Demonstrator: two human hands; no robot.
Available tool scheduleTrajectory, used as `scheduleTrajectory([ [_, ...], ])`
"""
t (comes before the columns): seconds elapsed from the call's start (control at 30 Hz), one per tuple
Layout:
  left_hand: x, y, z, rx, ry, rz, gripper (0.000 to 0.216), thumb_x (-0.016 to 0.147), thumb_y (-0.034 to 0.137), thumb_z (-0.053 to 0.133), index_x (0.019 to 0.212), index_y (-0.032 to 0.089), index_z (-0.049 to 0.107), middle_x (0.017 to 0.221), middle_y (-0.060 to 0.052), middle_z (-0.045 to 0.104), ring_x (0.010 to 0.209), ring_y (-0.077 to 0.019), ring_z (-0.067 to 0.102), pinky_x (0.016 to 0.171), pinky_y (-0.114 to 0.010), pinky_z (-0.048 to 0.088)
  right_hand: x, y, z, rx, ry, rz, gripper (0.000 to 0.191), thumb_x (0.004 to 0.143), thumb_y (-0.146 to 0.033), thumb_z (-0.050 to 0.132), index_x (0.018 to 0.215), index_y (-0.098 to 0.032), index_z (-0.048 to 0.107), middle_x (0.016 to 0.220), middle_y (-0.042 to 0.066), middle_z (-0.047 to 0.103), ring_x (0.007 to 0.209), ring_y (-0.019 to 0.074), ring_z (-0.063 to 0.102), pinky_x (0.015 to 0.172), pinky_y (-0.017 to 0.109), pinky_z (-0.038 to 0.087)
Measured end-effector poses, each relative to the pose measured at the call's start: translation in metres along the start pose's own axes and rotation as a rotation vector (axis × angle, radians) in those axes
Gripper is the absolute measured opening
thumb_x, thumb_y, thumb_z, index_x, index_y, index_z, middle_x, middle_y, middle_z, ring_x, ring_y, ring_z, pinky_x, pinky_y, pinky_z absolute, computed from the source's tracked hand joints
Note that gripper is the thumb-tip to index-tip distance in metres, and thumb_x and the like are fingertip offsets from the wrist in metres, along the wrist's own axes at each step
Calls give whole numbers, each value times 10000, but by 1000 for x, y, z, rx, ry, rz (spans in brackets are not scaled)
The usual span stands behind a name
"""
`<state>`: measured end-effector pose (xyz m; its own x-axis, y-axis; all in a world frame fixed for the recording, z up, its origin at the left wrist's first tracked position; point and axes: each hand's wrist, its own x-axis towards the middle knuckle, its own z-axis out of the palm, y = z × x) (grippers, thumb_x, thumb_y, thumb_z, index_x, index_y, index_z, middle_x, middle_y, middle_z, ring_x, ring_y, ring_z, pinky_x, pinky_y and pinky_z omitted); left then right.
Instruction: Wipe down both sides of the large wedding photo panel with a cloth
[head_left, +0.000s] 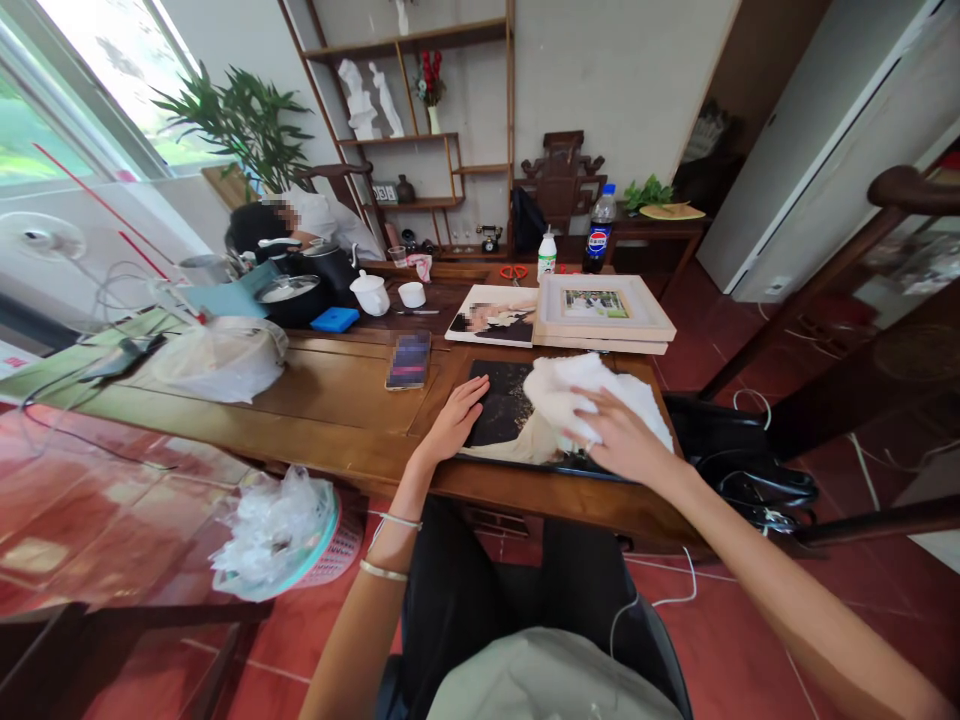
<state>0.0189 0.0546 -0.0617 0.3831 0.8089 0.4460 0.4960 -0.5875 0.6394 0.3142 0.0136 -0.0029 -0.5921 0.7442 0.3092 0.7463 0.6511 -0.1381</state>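
Note:
In front of me on the wooden table lies a large photo panel (499,403), dark at the left with a pale dress-like shape along its lower part. My left hand (456,412) rests on the panel's left edge, fingers stretched out and holding nothing. A bunched white cloth (559,388) covers much of the panel's right side. My right hand (613,432) presses on this cloth, its fingers bent into the folds. Small light specks show on the dark area beside the cloth. What lies under the cloth is hidden.
Behind the panel sit a photo print (491,316) and a framed picture (607,305). Beyond them stand a white bottle (547,256), a cola bottle (600,232) and orange scissors (514,272). A phone (409,360) lies left. Another person leans at the table's far end.

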Motion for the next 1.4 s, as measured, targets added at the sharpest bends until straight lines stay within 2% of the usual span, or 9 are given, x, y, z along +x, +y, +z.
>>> scheduleTrajectory([
  [0.17, 0, 0, 0, -3, 6, 8, 408, 939, 284, 380, 1330, 226, 479, 1422, -82, 441, 1339, -206, 350, 1138, -459, 234, 28, 29, 9, -171, 31, 177, 366, 925, -332, 422, 1120, -102, 630, 1219, 216, 593, 1291, 329, 397, 1029, 563, 302],
  [0.27, 0, -1, 1, -10, 11, 6, 404, 939, 291, 379, 1326, 241, 483, 1420, -71, 444, 1337, -206, 353, 1135, -462, 241, 21, 2, 11, -156, 8, 159, 339, 892, -253, 444, 1160, -132, 613, 1317, 186, 527, 1314, 340, 355, 1029, 618, 252],
  [0.43, -1, -2, 2, -12, 17, 9, 410, 940, 299, 378, 1329, 221, 482, 1420, -84, 443, 1337, -209, 352, 1139, -453, 235, -19, -66, 5, 35, -138, -112, 360, 717, -158, 562, 1063, -153, 662, 1451, 158, 367, 1376, 348, 220, 1077, 626, 141],
  [0.53, 0, -1, 2, -5, 11, 12, 406, 940, 297, 382, 1325, 219, 487, 1418, -85, 445, 1336, -208, 354, 1140, -451, 232, -34, -77, 0, 133, -162, -229, 347, 681, -156, 584, 1017, -164, 671, 1453, 133, 375, 1374, 324, 239, 1111, 582, 110],
  [0.77, 0, 1, 1, -11, 4, 0, 408, 940, 290, 379, 1331, 232, 478, 1424, -78, 437, 1340, -206, 348, 1139, -455, 234, -9, 2, -5, 30, -2, -8, 269, 895, -293, 474, 1026, -154, 663, 1333, 146, 524, 1235, 287, 475, 1092, 482, 287],
  [0.97, 0, 2, 0, -16, 12, -1, 406, 940, 294, 378, 1328, 233, 483, 1418, -79, 444, 1340, -203, 347, 1141, -449, 229, 23, 41, 11, -173, 30, 173, 387, 927, -367, 410, 1118, -110, 628, 1270, 200, 561, 1293, 312, 400, 1055, 535, 292],
  [1.1, 0, 2, 0, -29, 15, -9, 403, 941, 311, 382, 1325, 251, 486, 1419, -67, 444, 1335, -202, 355, 1142, -447, 226, 24, 5, 17, -186, 37, 143, 327, 850, -228, 494, 1144, -163, 623, 1366, 152, 486, 1329, 321, 336, 1062, 578, 233],
  [1.27, 0, 4, 0, -24, 10, -10, 405, 942, 314, 382, 1329, 248, 482, 1420, -72, 444, 1333, -207, 359, 1134, -457, 241, -1, -61, 9, -9, -121, -106, 347, 735, -186, 573, 1069, -142, 656, 1454, 164, 362, 1372, 339, 235, 1085, 598, 158],
  [1.4, -1, 5, -1, -21, 14, 8, 407, 942, 316, 384, 1328, 233, 483, 1422, -77, 443, 1336, -209, 354, 1137, -453, 242, -20, -71, 3, 120, -131, -258, 334, 707, -190, 598, 1033, -153, 659, 1438, 139, 397, 1367, 311, 263, 1114, 556, 153],
])
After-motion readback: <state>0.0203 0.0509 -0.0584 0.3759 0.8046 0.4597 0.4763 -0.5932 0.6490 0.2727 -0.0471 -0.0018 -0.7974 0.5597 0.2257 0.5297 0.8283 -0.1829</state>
